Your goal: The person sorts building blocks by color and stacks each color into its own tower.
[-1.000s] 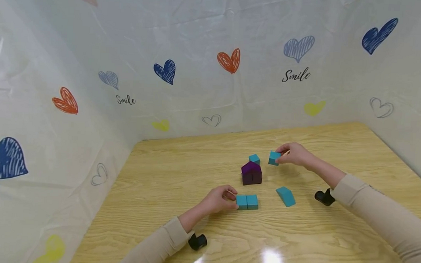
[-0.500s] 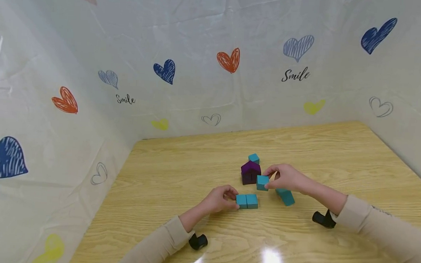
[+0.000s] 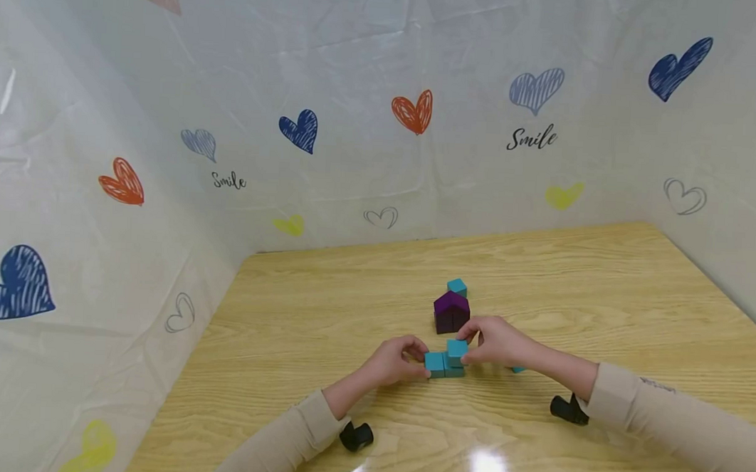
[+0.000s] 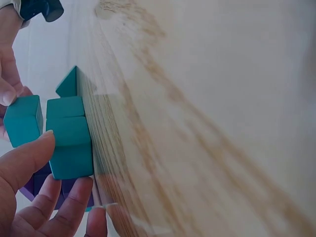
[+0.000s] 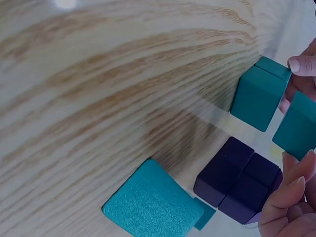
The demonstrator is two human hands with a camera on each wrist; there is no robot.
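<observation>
In the head view, my left hand (image 3: 393, 360) pinches the left one of two blue cubes standing side by side on the table, thumb at the near side and fingertips at the far side of that left cube (image 3: 434, 364). My right hand (image 3: 497, 342) holds another blue cube (image 3: 457, 351) between thumb and fingers, close over the right cube (image 3: 454, 373) of the pair. The left wrist view shows the held cube (image 4: 23, 121) raised beside the pair. A purple house-shaped stack of blocks (image 3: 452, 314) stands just behind them.
One more blue cube (image 3: 457, 286) lies behind the purple stack. A blue wedge-shaped block (image 5: 153, 202) lies to the right, mostly hidden by my right hand in the head view. The wooden table (image 3: 323, 297) meets a heart-printed sheet (image 3: 342, 184) at the back and sides.
My right hand has brought its blue cube from behind right of the purple stack forward and left, over the cube pair. My left hand has stayed in place.
</observation>
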